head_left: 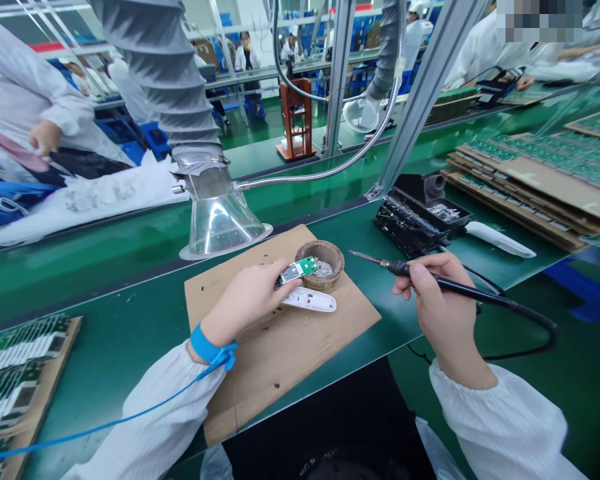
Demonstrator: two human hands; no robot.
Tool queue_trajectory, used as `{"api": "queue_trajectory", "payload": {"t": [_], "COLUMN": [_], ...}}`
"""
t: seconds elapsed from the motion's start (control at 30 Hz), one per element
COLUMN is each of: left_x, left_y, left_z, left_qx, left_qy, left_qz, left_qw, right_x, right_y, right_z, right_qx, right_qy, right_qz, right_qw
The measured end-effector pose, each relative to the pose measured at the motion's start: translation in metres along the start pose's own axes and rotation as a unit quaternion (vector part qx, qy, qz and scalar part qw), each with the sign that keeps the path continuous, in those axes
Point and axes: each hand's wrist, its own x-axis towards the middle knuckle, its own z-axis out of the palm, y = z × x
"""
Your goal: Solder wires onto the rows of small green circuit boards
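My left hand (250,293), with a blue wrist strap (211,348) on its wrist, is closed on a small green circuit board (307,266). Under the board a long white plastic housing (311,299) sticks out from the fingers; whether they grip it too is hidden. Just behind the board stands a round brown bowl (335,257) with silvery bits in it. To the right, my right hand (443,300) is wrapped round the black handle of a soldering iron (400,268). Its tip points left toward the bowl, apart from the board.
Brown cardboard (260,380) lies under the bowl. A fume extraction hood (225,227) hangs behind it. At right are a black soldering stand (415,220) and stacked boards on cardboard (540,180). More boards (20,373) lie left. A co-worker's hand (45,137) shows across the bench.
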Motion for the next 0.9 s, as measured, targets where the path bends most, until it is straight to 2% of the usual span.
{"api": "queue_trajectory", "payload": {"t": [0.23, 0.43, 0.9], "left_x": [0.000, 0.000, 0.001], "left_y": [0.002, 0.002, 0.000], "left_z": [-0.001, 0.000, 0.000], "left_qx": [-0.002, 0.000, 0.002], "left_qy": [-0.001, 0.002, 0.003], "left_qz": [-0.009, -0.007, -0.002], "left_qw": [1.000, 1.000, 1.000], "right_x": [-0.017, -0.018, -0.020], "right_y": [-0.009, -0.008, -0.007], "right_z": [0.028, 0.042, 0.041], "right_qx": [-0.056, -0.123, -0.150], "right_qy": [-0.103, -0.116, -0.115], "right_qz": [-0.027, -0.045, -0.052], "right_qw": [0.993, 0.985, 0.981]}}
